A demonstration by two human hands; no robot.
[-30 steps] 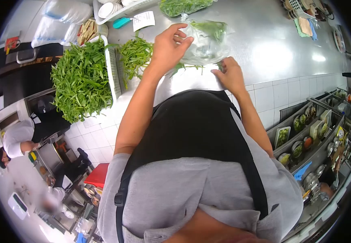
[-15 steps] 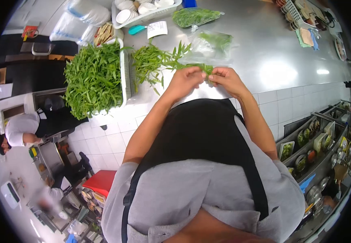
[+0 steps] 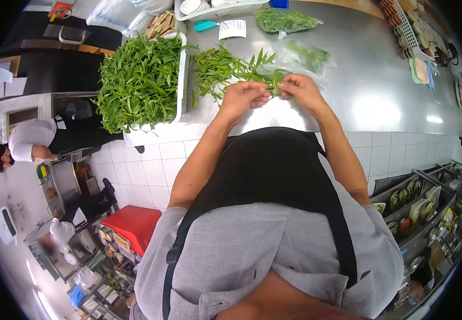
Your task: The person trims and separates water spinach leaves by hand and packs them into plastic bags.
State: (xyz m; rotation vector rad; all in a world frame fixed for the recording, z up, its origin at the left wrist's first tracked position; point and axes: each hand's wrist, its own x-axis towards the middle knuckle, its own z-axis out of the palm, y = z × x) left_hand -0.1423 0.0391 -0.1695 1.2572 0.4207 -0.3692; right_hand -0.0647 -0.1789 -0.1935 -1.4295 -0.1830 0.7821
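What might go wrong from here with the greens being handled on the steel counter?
Stems from the loose pile could get drawn along, as its leaves reach close to the left hand and right hand. The clear bag lies just beyond the fingers and might get nudged. Leaves could drop from the heaped white basket, since some hang over its edge.

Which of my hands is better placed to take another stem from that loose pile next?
Probably your left: your left hand is closer to the loose pile of leafy green stems. Your right hand is farther across and appears to be pinching stems at its fingertips.
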